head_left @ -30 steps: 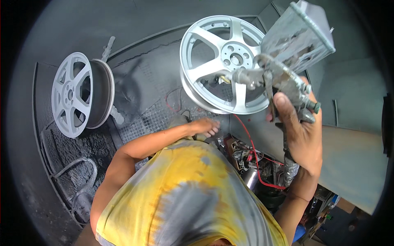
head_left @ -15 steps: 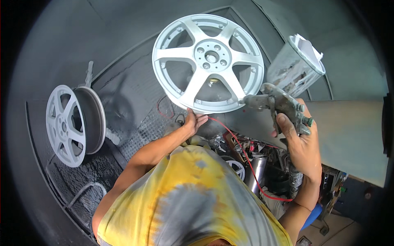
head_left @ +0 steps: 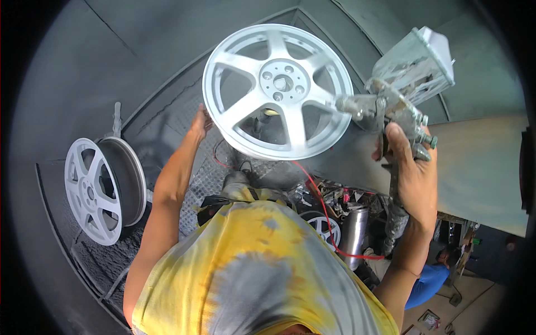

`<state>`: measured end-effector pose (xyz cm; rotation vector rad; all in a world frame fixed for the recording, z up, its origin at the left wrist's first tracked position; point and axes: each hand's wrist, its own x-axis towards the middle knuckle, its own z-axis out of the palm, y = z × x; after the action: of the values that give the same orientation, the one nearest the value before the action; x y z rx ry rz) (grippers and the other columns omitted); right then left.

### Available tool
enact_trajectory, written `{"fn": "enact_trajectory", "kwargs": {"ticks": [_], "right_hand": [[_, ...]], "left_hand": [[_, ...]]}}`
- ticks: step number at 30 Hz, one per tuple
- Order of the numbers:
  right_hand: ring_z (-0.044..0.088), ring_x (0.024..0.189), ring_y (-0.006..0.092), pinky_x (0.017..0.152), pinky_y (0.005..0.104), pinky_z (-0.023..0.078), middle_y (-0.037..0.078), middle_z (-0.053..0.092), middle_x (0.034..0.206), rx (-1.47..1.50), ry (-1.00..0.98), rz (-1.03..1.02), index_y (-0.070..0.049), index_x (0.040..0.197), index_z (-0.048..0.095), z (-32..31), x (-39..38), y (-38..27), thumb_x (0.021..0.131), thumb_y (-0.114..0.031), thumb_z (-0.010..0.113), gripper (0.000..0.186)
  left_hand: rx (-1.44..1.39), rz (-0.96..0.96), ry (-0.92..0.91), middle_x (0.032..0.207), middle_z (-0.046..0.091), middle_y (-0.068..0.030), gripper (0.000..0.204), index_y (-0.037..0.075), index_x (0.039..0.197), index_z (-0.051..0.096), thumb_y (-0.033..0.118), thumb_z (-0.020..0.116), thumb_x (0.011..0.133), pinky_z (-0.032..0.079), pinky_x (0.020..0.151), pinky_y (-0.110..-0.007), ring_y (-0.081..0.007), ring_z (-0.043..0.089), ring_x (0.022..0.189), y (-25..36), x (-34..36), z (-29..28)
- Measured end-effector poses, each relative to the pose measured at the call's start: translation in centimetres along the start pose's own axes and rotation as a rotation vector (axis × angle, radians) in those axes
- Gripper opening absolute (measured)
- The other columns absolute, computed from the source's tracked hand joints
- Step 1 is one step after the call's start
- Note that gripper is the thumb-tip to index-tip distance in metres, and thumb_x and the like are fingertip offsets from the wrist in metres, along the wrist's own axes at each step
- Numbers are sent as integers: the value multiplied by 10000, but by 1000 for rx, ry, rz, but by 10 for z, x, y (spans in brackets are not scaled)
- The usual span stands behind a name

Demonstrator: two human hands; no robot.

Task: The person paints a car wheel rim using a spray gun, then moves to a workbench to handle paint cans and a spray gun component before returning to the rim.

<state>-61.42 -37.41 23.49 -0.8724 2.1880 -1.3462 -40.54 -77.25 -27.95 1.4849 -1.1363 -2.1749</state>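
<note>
A white-coated car wheel rim point(head_left: 282, 111) with several spokes faces me, raised off the floor; how it is held up is mostly hidden. My left hand point(head_left: 202, 121) is at its left edge, fingers stretched out along the rim's side, their tips partly hidden. It seems to touch the rim. My right hand point(head_left: 416, 181) is wrapped round the grip of a paint-crusted spray gun point(head_left: 399, 106), thumb at the back of its body. The nozzle points left at the rim's right side, close to it. A paint-streaked cup point(head_left: 416, 64) sits tilted on top of the gun.
A second white wheel rim point(head_left: 92, 190) stands at the left. A red hose point(head_left: 321, 204) runs below the raised rim towards my right forearm. Lower right are a metal cylinder point(head_left: 353, 234), another rim point(head_left: 324, 229), clutter and a person in a blue top point(head_left: 430, 282). Grey panels point(head_left: 134, 61) surround the area.
My left hand has moved from the rim's bottom edge up to its left side. The raised rim's spokes have turned. The spray gun has shifted slightly right, its cup now higher.
</note>
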Motion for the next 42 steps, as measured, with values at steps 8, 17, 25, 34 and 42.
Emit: {"fn": "enact_trajectory", "kwargs": {"ticks": [8, 17, 25, 34, 42], "right_hand": [[558, 729, 78, 657, 244, 451, -11, 617, 860, -209, 78, 28, -23, 1197, 653, -20, 5, 23, 1057, -214, 630, 238], [554, 741, 68, 671, 239, 477, -7, 628, 885, 9, 99, -63, 1, 1192, 647, -18, 7, 15, 1053, -195, 642, 240], [568, 769, 76, 691, 256, 494, 6, 625, 883, 64, -30, -47, 27, 1182, 621, -30, -15, 26, 1052, -210, 645, 272], [658, 842, 113, 780, 262, 516, 97, 707, 1077, 34, 178, -217, 4, 1247, 592, -29, -16, 63, 1073, -176, 599, 251], [682, 962, 196, 863, 337, 554, 150, 692, 1146, 113, 174, -168, 2, 1392, 577, 15, -19, 111, 997, -77, 697, 420]], "left_hand": [[-245, 14, -151, 1008, 748, -42, 506, 123, 1272, 630, 518, 374, 1088, 385, 388, -234, -154, 736, 739, -23, -65, 60], [-259, -69, 68, 1050, 712, -76, 427, 98, 1191, 650, 450, 445, 1062, 610, 736, -380, -205, 720, 921, -72, -95, 62], [-274, -3, 62, 1208, 711, -114, 627, 68, 1329, 611, 564, 316, 1086, 589, 915, -451, -249, 703, 1077, -98, -122, 82], [-71, 99, 108, 1093, 710, -103, 388, 73, 1290, 650, 354, 625, 1024, 576, 787, -444, -234, 688, 965, -32, -59, 58], [348, 915, 178, 1076, 745, -106, 473, 1, 1231, 702, 420, 533, 1092, 531, 766, -301, -127, 672, 877, 194, -238, 101]]}}
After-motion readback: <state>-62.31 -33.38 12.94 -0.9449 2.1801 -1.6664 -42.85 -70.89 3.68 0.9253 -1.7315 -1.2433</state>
